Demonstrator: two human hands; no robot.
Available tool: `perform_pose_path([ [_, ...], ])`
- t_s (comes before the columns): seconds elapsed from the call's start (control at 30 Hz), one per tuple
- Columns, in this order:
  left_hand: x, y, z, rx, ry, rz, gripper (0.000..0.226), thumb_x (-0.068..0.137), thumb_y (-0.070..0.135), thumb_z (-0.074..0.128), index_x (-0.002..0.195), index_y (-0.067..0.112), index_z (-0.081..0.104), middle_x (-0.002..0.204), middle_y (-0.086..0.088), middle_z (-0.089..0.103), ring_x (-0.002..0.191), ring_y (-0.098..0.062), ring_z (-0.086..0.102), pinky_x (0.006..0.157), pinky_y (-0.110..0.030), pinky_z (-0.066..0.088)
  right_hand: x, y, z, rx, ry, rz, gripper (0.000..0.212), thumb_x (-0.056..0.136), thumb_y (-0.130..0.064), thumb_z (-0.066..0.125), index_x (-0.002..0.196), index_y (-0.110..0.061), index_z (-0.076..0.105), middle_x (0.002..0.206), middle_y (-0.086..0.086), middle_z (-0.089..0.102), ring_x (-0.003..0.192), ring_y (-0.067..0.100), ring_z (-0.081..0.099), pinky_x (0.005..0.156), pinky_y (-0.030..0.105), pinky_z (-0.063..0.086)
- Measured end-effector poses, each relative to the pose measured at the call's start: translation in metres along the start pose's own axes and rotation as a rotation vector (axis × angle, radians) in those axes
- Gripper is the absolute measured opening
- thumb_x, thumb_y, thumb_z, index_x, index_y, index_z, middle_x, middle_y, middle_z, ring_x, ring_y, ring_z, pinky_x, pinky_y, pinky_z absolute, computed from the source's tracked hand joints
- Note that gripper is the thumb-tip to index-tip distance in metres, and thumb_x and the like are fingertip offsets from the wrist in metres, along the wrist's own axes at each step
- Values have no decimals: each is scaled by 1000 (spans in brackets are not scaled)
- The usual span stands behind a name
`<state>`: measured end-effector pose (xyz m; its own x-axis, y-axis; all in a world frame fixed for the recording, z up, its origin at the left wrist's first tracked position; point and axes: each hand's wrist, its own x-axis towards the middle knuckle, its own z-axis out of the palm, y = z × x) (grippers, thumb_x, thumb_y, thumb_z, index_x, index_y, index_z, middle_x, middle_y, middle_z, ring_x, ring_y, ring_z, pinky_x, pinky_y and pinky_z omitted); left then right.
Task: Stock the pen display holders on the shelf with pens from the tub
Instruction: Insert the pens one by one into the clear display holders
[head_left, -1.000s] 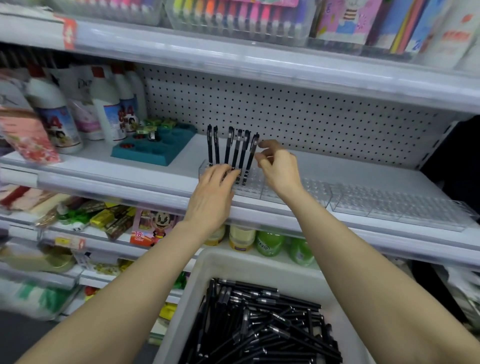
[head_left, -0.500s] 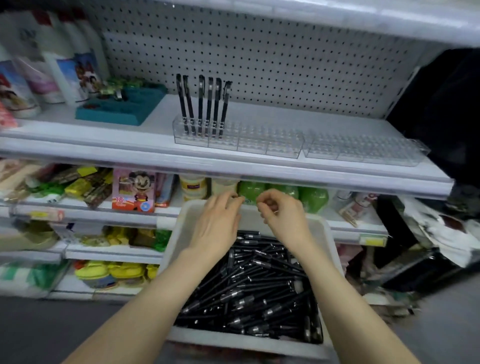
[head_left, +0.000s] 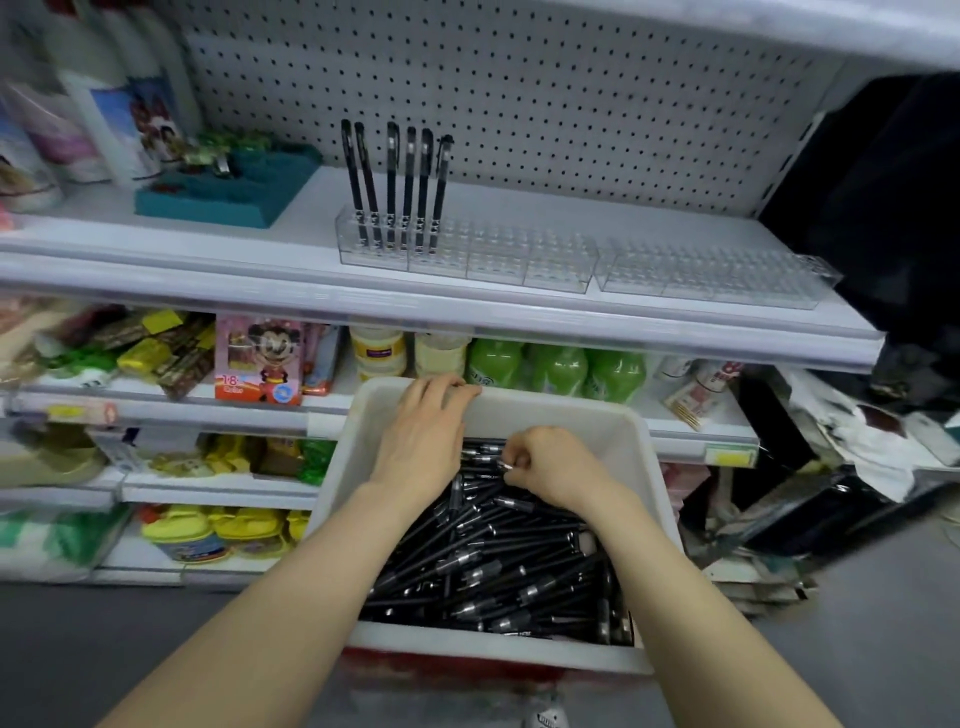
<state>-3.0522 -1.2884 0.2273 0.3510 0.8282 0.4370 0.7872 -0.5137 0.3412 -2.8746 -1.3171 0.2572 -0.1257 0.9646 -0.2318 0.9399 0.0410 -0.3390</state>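
Setting: shop aisle with white shelving and a pegboard back (head_left: 545, 104); the upper shelf (head_left: 467, 306) carries the display, lower tiers hold mixed goods.
Pens in tub: a loose heap of black pens (head_left: 498, 566) fills the white tub (head_left: 519, 410), lying criss-cross and pointing every way, so any one must be teased out from its neighbours.
Right hand: the right hand (head_left: 556, 470) is curled down into the far end of the heap, fingertips pinched on what looks like the silver tip of a pen; whether more than one is caught I cannot tell.
Left hand: the left hand (head_left: 423, 436) lies flat and relaxed, fingers extended over the tub's far rim, gripping nothing; it seems placed to steady the tub or wait to receive pens.
Tub position: it sits below the display shelf, close in front of the person, probably so each reach from heap to holder stays short.
Holders: a row of clear pen display holders (head_left: 467, 254) stands near the shelf's front edge, with a second clear row (head_left: 717, 273) just to its right.
Stocked so far: six black pens (head_left: 397, 182) stand upright, clips up, in the leftmost section only; the other slots appear bare, so I judge the job barely begun.
Neighbours: a teal tray (head_left: 228, 197) and white bottles (head_left: 114, 114) sit further left, clear of the holders.
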Motion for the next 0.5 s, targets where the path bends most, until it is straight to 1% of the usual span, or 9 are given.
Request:
perform_pose_path([
  [0.07, 1, 0, -1, -9, -10, -8, 47, 87, 7, 59, 132, 18, 54, 131, -4, 50, 121, -24, 42, 102, -39, 42, 2, -6, -17, 74, 41, -43, 14, 88, -27, 67, 101, -21, 66, 90, -2, 65, 85, 18, 60, 73, 26, 44],
  [0.1, 2, 0, -2, -10, -16, -11, 47, 86, 7, 59, 131, 19, 55, 129, -3, 50, 120, -24, 42, 100, -39, 43, 3, -10, -27, 95, 74, -70, 15, 90, -30, 65, 102, -22, 65, 90, -2, 66, 82, 18, 60, 72, 26, 43],
  [0.17, 4, 0, -4, -5, -29, -8, 46, 86, 8, 59, 131, 20, 55, 127, -2, 52, 118, -24, 44, 96, -39, 45, 7, -18, -50, 126, 130, -128, 17, 92, -35, 61, 105, -24, 62, 91, 0, 70, 76, 19, 62, 72, 30, 50],
  [0.23, 9, 0, -7, 12, -55, -6, 42, 88, 10, 58, 129, 20, 57, 124, -2, 54, 114, -24, 47, 92, -38, 46, 13, -25, -74, 230, 176, -178, 16, 95, -34, 58, 104, -21, 59, 84, 4, 72, 65, 22, 66, 65, 33, 55],
  [0.3, 21, 0, -16, 9, -58, -14, 37, 90, 12, 56, 126, 20, 61, 120, -2, 57, 110, -25, 50, 87, -38, 46, 23, -31, -100, 398, 241, -206, 11, 96, -28, 58, 101, -18, 56, 75, 6, 70, 58, 19, 67, 58, 28, 55],
  [0.33, 29, 0, -22, -3, -30, -21, 34, 90, 12, 56, 123, 19, 63, 117, -3, 59, 108, -25, 52, 84, -39, 47, 29, -34, -113, 510, 267, -220, 9, 97, -22, 58, 101, -16, 55, 74, 7, 69, 59, 19, 67, 61, 29, 56],
  [0.4, 48, -1, -37, -6, 71, -18, 34, 87, 8, 58, 120, 15, 64, 114, -6, 59, 106, -27, 53, 81, -41, 50, 44, -39, -137, 675, 321, -261, 12, 96, -12, 59, 106, -11, 52, 77, 13, 68, 68, 23, 67, 71, 36, 59],
  [0.43, 58, -2, -44, 2, 126, -13, 37, 85, 5, 59, 121, 14, 64, 115, -7, 59, 106, -28, 52, 83, -43, 50, 51, -41, -149, 690, 361, -280, 16, 95, -9, 59, 109, -8, 52, 78, 15, 67, 73, 26, 68, 76, 38, 59],
  [0.5, 79, -7, -58, 27, 200, -37, 42, 85, 3, 59, 125, 13, 61, 123, -8, 55, 114, -28, 48, 89, -42, 48, 65, -47, -170, 689, 449, -314, 20, 93, -6, 62, 111, -4, 54, 77, 12, 64, 79, 29, 69, 82, 38, 59],
])
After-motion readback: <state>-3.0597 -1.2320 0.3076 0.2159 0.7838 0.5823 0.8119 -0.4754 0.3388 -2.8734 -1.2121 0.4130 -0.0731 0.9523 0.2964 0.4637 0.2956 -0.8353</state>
